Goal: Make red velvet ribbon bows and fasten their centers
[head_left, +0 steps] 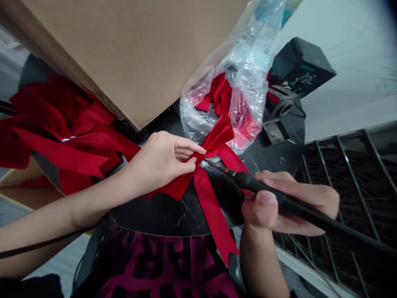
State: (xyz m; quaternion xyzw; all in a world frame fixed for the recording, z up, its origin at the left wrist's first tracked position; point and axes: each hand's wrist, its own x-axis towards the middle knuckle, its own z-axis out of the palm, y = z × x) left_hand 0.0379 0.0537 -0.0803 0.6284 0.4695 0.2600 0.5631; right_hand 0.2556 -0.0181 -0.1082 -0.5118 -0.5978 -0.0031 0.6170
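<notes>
A red ribbon bow [217, 138] with long notched tails is above the dark round table [167, 215]. My left hand [167, 159] pinches it at the centre, fingers closed on the fabric. In my right hand [279, 203] is a soldering iron [248, 181] with a black handle, gripped between thumb and fingers. Its metal tip points left and reaches the knot of the bow, close to my left fingertips. Whether the tip touches the ribbon I cannot tell.
Behind stands a large cardboard box [133, 54]. A clear plastic bag [251, 82] holds red fabric pieces. At right are a black control box with a dial [304, 68] and a metal iron holder [283, 103]. Finished-looking red bows [65, 132] are piled at left, above an open carton [27, 196].
</notes>
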